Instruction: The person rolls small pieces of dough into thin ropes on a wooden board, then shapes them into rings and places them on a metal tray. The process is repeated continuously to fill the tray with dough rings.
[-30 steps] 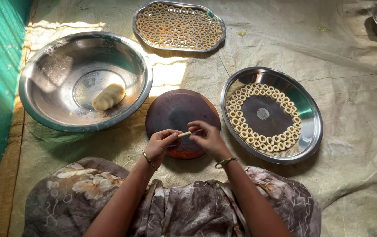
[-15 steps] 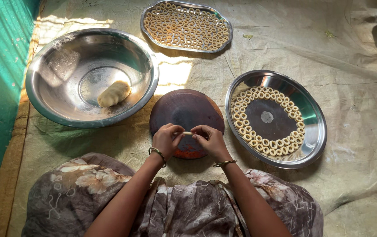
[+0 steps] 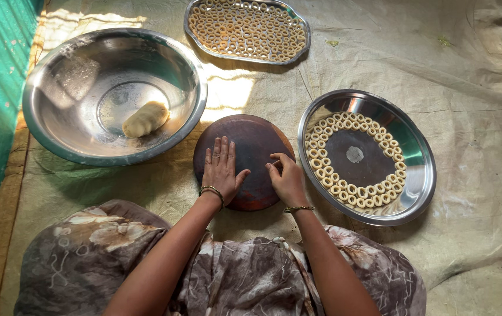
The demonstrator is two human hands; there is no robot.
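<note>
Both forearms are being stretched forward from the lap, bare to the elbow and angled inward toward each other. The left hand (image 3: 222, 167) is being laid flat, palm down, its fingers (image 3: 220, 150) being held straight and close together, the thumb being spread out to the side. A bangle is being worn at the left wrist. The right hand (image 3: 287, 178) is being curled loosely, knuckles up, its fingertips (image 3: 275, 159) being tucked down and pressed low. A thin bracelet is being worn at the right wrist. The two hands are being kept just apart, side by side.
</note>
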